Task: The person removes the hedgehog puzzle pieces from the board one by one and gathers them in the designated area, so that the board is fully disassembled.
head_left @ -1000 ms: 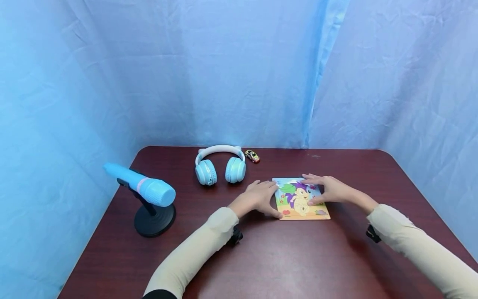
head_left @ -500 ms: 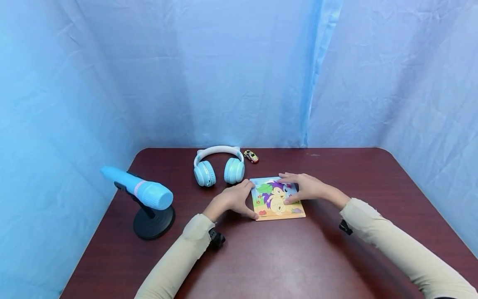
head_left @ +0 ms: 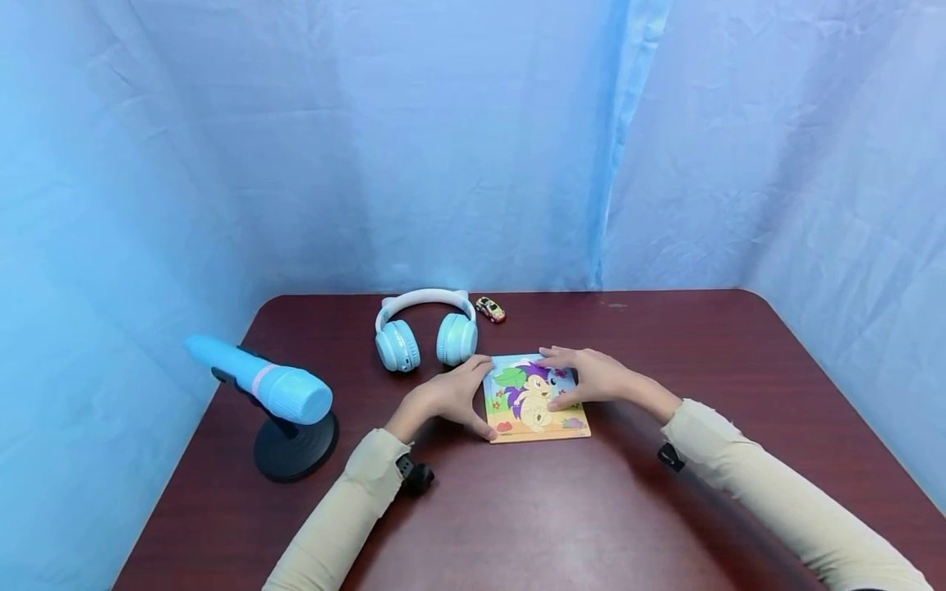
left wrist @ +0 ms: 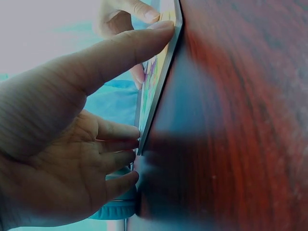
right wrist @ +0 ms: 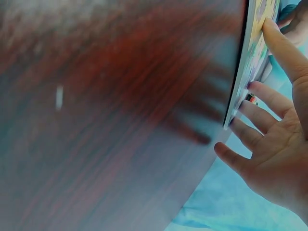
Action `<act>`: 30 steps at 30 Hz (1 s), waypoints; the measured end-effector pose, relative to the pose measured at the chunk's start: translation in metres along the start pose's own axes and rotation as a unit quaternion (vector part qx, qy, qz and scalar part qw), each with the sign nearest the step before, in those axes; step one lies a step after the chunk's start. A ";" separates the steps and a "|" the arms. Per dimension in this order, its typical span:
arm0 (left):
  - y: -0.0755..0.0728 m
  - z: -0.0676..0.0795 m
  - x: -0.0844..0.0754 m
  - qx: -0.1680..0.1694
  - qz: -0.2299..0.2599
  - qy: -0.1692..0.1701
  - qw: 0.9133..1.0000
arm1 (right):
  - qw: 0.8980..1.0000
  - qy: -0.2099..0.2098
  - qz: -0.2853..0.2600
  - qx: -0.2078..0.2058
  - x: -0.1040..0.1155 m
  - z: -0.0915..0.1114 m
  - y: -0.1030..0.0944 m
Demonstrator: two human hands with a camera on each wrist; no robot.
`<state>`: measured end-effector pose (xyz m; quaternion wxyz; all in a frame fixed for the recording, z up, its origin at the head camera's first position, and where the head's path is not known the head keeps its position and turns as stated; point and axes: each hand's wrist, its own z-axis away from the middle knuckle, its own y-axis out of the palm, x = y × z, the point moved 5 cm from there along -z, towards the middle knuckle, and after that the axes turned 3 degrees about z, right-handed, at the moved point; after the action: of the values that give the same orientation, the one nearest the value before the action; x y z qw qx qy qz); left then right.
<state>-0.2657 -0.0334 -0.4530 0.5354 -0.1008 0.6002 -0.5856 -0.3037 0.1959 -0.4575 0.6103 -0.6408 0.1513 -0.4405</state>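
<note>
A thin, square picture board (head_left: 535, 417) with a cartoon hedgehog lies flat on the dark wooden table. My left hand (head_left: 449, 396) is at its left side in the head view. The left thumb touches the near left corner, while the fingertips meet the far left corner; the left wrist view shows these fingers (left wrist: 118, 132) fairly straight. On the board's right part rests my right hand (head_left: 600, 379), thumb and fingertips spread over the printed face. In the right wrist view, the right hand's little finger (right wrist: 231, 156) sticks out past the board's edge.
Blue headphones with a white headband (head_left: 429, 297) lie just behind my left hand. A small toy car (head_left: 491, 309) sits beside them. At the left, a blue microphone (head_left: 277, 387) leans on a black round stand (head_left: 296, 451). Blue cloth (head_left: 458, 148) surrounds the table (head_left: 517, 517).
Both hands slid the board leftward over the table, nearer to the headphones. In the last half second it has hardly moved; the head view itself shifted a little.
</note>
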 end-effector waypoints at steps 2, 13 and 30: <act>0.000 0.002 -0.001 0.003 0.003 0.005 1.000 | 1.000 -0.006 -0.001 -0.002 0.003 0.000 0.002; -0.001 0.005 0.002 0.000 0.006 0.029 1.000 | 1.000 0.008 0.008 0.008 0.008 -0.003 0.002; 0.000 0.006 0.006 0.007 0.017 0.024 1.000 | 0.999 0.006 0.011 -0.043 0.007 -0.006 -0.014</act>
<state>-0.2637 -0.0419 -0.4546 0.5316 -0.0732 0.6102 -0.5828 -0.3089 0.1901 -0.4426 0.5861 -0.6619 0.1813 -0.4307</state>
